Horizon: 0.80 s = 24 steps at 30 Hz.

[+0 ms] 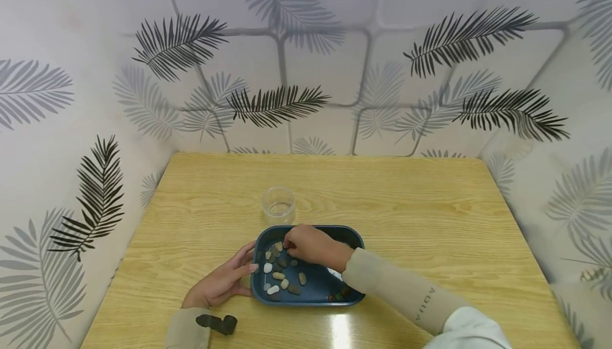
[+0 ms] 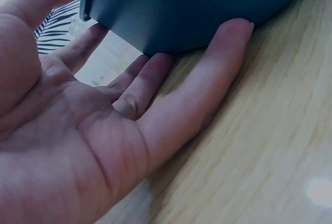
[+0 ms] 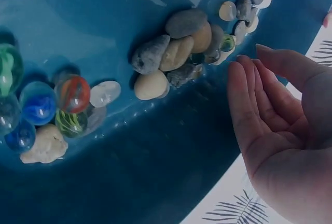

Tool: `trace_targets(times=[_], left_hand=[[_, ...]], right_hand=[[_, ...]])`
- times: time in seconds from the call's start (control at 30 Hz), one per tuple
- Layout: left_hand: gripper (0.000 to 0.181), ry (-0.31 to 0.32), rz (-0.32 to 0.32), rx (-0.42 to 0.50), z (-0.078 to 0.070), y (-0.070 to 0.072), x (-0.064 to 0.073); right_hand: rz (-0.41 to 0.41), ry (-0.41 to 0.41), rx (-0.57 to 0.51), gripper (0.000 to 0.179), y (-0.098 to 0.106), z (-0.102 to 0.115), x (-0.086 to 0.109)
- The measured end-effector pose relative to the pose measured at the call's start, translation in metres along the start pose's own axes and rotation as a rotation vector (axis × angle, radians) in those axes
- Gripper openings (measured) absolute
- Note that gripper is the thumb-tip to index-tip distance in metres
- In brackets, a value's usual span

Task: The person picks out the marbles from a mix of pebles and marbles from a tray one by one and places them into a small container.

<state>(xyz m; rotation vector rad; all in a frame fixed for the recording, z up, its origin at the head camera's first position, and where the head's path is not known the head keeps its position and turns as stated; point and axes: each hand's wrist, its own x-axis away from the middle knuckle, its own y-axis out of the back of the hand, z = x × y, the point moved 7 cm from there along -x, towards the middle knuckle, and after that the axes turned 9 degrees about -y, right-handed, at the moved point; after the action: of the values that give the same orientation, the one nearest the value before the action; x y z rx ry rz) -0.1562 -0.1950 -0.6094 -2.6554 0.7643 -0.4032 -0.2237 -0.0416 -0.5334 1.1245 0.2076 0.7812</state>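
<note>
A dark blue tray [image 1: 315, 303] lies on the wooden table with many pebbles [image 1: 279, 275] across its left part. My left hand [image 1: 224, 280] holds the tray's left end, thumb at the rim and the other fingers spread against the outer wall [image 2: 192, 6]. Over the far left part of the tray reaches my right hand [image 1: 311, 245], beside the pebbles. In the right wrist view its fingers [image 3: 244, 94] are gently bent with the thumb a little apart, and nothing shows between them. Coloured glass marbles [image 3: 39, 103] sit in the tray, partly under my right forearm in the head view.
Just behind the tray stands a clear glass jar [image 1: 279, 205], close to its far left rim. The wooden table [image 1: 406, 195] extends to both sides. A wall [image 1: 325, 62] with a leaf pattern rises behind it.
</note>
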Motion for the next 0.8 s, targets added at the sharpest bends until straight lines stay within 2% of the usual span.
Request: trace_targets(times=[0.2, 0.33, 0.53, 0.8], left_hand=[[0.059, 0.000, 0.002, 0.002, 0.000, 0.000, 0.000], [0.059, -0.002, 0.002, -0.006, 0.000, 0.000, 0.000], [0.059, -0.001, -0.001, -0.006, 0.001, 0.001, 0.000], [0.059, -0.001, 0.001, -0.004, 0.001, 0.001, 0.000]], right_hand=[[-0.004, 0.010, 0.010, 0.014, -0.004, -0.001, -0.002], [-0.007, 0.017, 0.020, 0.005, -0.009, -0.002, -0.003], [-0.027, 0.030, 0.033, 0.027, -0.012, -0.002, -0.004], [-0.037, 0.009, 0.057, 0.024, -0.016, -0.003, -0.008]])
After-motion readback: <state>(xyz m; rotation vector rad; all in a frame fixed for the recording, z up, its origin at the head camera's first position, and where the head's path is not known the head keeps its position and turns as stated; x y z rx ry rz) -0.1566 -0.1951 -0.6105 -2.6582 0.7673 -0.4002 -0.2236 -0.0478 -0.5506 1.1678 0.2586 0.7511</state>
